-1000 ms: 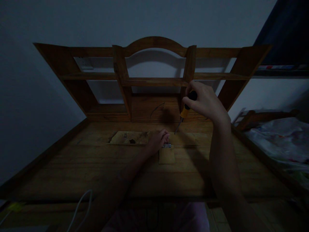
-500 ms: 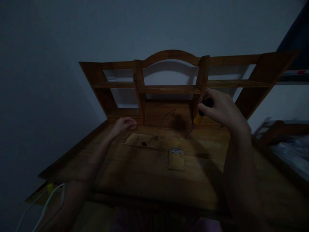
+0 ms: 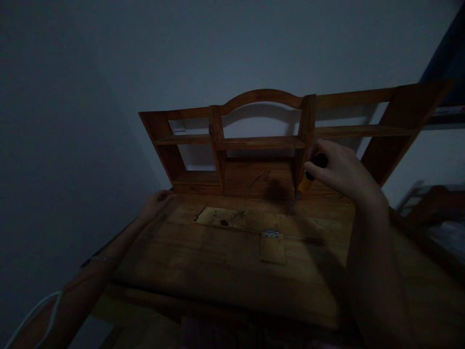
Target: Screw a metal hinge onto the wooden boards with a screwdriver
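My right hand (image 3: 339,169) grips a screwdriver (image 3: 307,179) by its black and yellow handle. The thin shaft points down and to the left, its tip above the desktop, behind and right of a small metal hinge (image 3: 271,233). That hinge lies on the wooden desktop (image 3: 218,261), at the rear edge of a pale rectangular patch (image 3: 272,249). My left hand (image 3: 155,206) is over the far left part of the desktop, apart from the hinge. Motion and dim light smear its fingers, and I can make out nothing held there.
A wooden shelf unit (image 3: 261,143) with an arched top rail stands along the back of the desk. A pale worn strip (image 3: 221,218) with a dark hole runs across the desktop. A white cable (image 3: 36,310) hangs by my left forearm. The room is dim.
My left hand has moved left and slightly nearer, away from the worn strip. My right hand still holds the screwdriver in much the same place over the desk. The view has shifted a little.
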Demonstrator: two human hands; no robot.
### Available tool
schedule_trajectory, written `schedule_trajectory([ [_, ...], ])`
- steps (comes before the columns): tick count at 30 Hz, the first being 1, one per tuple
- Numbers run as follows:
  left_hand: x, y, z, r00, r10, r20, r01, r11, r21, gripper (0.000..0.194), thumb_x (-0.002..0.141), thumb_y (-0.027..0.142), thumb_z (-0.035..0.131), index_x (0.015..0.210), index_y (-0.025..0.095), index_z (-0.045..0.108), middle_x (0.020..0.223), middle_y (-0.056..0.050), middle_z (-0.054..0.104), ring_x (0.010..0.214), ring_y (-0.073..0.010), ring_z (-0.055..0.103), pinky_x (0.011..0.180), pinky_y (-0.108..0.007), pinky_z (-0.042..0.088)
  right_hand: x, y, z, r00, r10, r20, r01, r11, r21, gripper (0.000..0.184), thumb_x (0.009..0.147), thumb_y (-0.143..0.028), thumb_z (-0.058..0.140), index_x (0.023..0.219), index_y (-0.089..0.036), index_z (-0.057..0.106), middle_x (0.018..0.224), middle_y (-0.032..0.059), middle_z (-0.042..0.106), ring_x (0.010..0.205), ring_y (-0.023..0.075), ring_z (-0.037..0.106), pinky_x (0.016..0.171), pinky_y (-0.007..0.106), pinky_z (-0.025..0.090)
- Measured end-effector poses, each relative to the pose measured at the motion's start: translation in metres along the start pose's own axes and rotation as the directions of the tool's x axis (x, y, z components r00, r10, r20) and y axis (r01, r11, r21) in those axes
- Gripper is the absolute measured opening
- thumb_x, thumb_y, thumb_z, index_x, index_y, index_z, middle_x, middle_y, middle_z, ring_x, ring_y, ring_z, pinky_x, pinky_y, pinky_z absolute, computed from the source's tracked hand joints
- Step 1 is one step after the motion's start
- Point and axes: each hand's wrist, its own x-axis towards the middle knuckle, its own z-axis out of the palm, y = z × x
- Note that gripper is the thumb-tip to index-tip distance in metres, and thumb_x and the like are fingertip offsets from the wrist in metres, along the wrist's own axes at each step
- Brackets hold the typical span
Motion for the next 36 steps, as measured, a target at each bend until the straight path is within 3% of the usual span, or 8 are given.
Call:
schedule_trajectory([
  [3,0.007,0.059,0.021,0.996,0.094,-0.01,-0.094,0.986,-0.14,0.05,0.09,0.061,0.048,0.105,0.018,0.07,0.105,-0.006,0.074,0.1,-0.0248,0.067,0.094,-0.037,0.051,0.0,0.0,0.0,1.0,0.006,0.023,-0.005,1.0,-0.023,0.012,0.083,-0.03,0.058,0.092,-0.022,0.059,0.092,0.0081,0.067,0.084,0.027,0.062,0.072,0.037,0.044],
  [7,-0.019,0.149,0.082,0.944,0.328,0.047,-0.288,0.883,-0.37,0.042,0.096,0.053,0.049,0.114,0.02,0.067,0.113,-0.006,0.072,0.105,-0.0218,0.066,0.097,-0.035,0.05,-0.002,-0.007,0.005,0.992,0.008,0.122,-0.001,0.998,-0.056,0.011,0.084,-0.029,0.058,0.093,-0.022,0.058,0.097,0.0084,0.067,0.087,0.0265,0.063,0.074,0.036,0.043],
  [9,-0.042,0.182,0.118,0.856,0.493,0.156,-0.378,0.802,-0.462,0.037,0.095,0.05,0.054,0.115,0.022,0.067,0.114,-0.007,0.07,0.106,-0.0213,0.066,0.097,-0.036,0.051,-0.003,-0.014,0.009,0.983,-0.001,0.182,0.012,0.998,-0.059,0.01,0.084,-0.029,0.058,0.09,-0.021,0.057,0.094,0.0075,0.067,0.084,0.0248,0.063,0.073,0.035,0.042],
  [11,-0.065,0.201,0.149,0.724,0.644,0.247,-0.45,0.713,-0.538,0.039,0.09,0.048,0.064,0.122,0.024,0.066,0.12,-0.008,0.068,0.112,-0.0229,0.063,0.099,-0.039,0.051,-0.004,-0.02,0.013,0.974,-0.015,0.225,0.024,0.999,-0.039,0.008,0.085,-0.028,0.057,0.088,-0.021,0.057,0.091,0.0062,0.066,0.081,0.0226,0.062,0.071,0.033,0.041],
  [15,-0.093,0.205,0.18,0.59,0.75,0.3,-0.511,0.634,-0.58,0.07,0.071,0.051,0.083,0.133,0.029,0.06,0.136,-0.009,0.06,0.127,-0.0288,0.055,0.108,-0.047,0.045,-0.005,-0.029,0.017,0.948,-0.057,0.312,0.035,0.996,0.076,0.004,0.086,-0.024,0.056,0.085,-0.021,0.056,0.086,0.0036,0.067,0.077,0.0186,0.061,0.068,0.029,0.039],
  [20,-0.097,0.196,0.175,0.531,0.77,0.355,-0.559,0.633,-0.536,0.082,0.062,0.059,0.085,0.134,0.03,0.06,0.132,-0.01,0.059,0.123,-0.0297,0.055,0.104,-0.045,0.046,-0.007,-0.038,0.018,0.939,-0.079,0.335,0.05,0.994,0.096,0.005,0.087,-0.024,0.058,0.085,-0.02,0.056,0.086,0.0034,0.066,0.077,0.0177,0.059,0.067,0.029,0.036],
  [26,-0.093,0.203,0.17,0.413,0.834,0.366,-0.667,0.551,-0.502,0.082,0.061,0.061,0.085,0.133,0.029,0.06,0.129,-0.01,0.06,0.118,-0.0288,0.057,0.099,-0.042,0.047,-0.004,-0.048,0.03,0.927,-0.136,0.35,0.086,0.984,0.154,0.005,0.089,-0.024,0.059,0.087,-0.02,0.057,0.086,0.0027,0.066,0.078,0.0169,0.059,0.068,0.028,0.036],
  [36,-0.096,0.204,0.154,0.437,0.83,0.348,-0.745,0.55,-0.376,0.061,0.082,0.051,0.074,0.134,0.025,0.056,0.135,-0.01,0.06,0.123,-0.029,0.056,0.104,-0.042,0.046,-0.003,-0.057,0.043,0.904,-0.181,0.388,0.092,0.967,0.238,0.006,0.091,-0.025,0.058,0.09,-0.02,0.059,0.088,0.0024,0.068,0.081,0.0167,0.062,0.071,0.028,0.039],
])
